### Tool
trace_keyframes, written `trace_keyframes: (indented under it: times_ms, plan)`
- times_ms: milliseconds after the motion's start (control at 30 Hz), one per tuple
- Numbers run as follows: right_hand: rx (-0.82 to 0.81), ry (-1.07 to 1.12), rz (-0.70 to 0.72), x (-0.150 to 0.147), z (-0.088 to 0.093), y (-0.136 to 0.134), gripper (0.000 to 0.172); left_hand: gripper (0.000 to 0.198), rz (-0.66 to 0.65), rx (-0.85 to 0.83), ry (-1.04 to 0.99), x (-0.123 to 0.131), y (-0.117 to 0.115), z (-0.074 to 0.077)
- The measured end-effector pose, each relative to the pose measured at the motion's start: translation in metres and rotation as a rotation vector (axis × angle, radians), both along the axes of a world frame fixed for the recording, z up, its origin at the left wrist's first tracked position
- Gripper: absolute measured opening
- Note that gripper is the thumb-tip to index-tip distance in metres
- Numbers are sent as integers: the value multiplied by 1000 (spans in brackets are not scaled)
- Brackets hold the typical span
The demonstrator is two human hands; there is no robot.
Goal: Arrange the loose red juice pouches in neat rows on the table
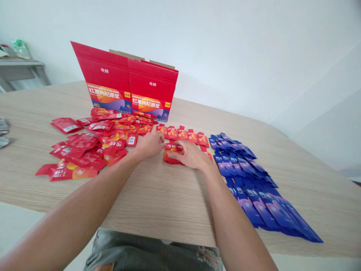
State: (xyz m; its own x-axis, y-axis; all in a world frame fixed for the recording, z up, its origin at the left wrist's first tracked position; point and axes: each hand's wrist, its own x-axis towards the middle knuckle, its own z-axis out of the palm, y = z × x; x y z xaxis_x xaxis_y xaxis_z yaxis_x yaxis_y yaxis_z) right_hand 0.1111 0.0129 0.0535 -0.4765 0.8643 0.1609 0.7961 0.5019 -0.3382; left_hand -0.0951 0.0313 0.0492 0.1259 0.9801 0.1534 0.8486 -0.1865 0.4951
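Observation:
My right hand [190, 153] rests on a red pouch [170, 148] in the front row, its thumb and fingers closed over the printed face. Just left of that pouch is my left hand [153, 144], fingers curled together; whatever is between them is hidden. Behind both hands stands a row of several red pouches [182, 134] with their spouts pointing away from me. Another red pouch [208, 154] shows partly past my right wrist. To the left lies a loose heap of red pouches [87, 145], overlapping at mixed angles.
Blue pouches [248, 165] lie in overlapping rows on the right of the wooden table [158, 203]. Two red printed box panels [124, 82] stand upright at the back, by the white wall. Silvery items [3, 131] sit at the left edge. A side table [22, 63] is farther back.

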Motion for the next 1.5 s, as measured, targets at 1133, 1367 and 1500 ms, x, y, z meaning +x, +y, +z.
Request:
trace_keyframes:
  times_ms: [1133, 1367, 1500]
  plan:
    - [70, 154, -17, -5, -9, 4, 47, 46, 277, -97, 443, -61, 12, 24]
    - [127, 155, 32, -16, -10, 0, 35, 38, 314, -8, 412, -54, -1, 44]
    - [129, 173, 52, -24, -13, -3, 30, 31, 319, 83, 344, -46, -9, 53]
